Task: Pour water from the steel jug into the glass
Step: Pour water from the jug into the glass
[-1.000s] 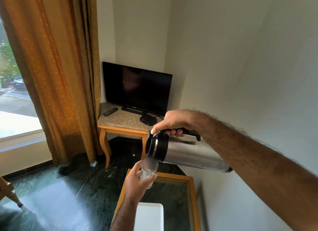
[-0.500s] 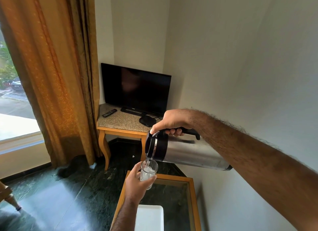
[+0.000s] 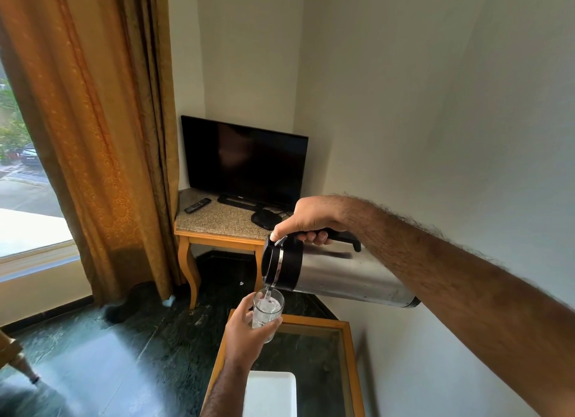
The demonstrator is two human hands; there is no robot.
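The steel jug [image 3: 345, 276] lies almost on its side in mid-air, long axis running nearly level from right to left, base out toward the right wall and a touch lower in the frame, black-collared mouth aimed left and tipped down over the glass [image 3: 267, 312]. The right hand [image 3: 311, 219] is wrapped tight round the black handle on top, thumb pressed forward on the lid lever, fingers curled underneath. A thin stream of water drops from the spout straight into the glass, and there's frothing water inside it, partly filled. The left hand [image 3: 245, 332] is closed round the glass from the near-left side, holding it upright directly beneath the spout, above the far end of a wood-framed glass-top table [image 3: 350, 370]. A white object [image 3: 269, 395] sits on that table near the bottom edge; what it is I can't tell. Below is a dark green marbled floor [image 3: 109, 354]. In the corner beyond, a wooden stand with a speckled stone top [image 3: 214, 220] carries a dark television [image 3: 244, 161], a remote control [image 3: 197, 205] and a small black box [image 3: 264, 219]. Gold curtains [image 3: 93, 121] hang at the left beside a bright window [image 3: 21, 183], and plain pale walls [image 3: 435, 105] close off the right.
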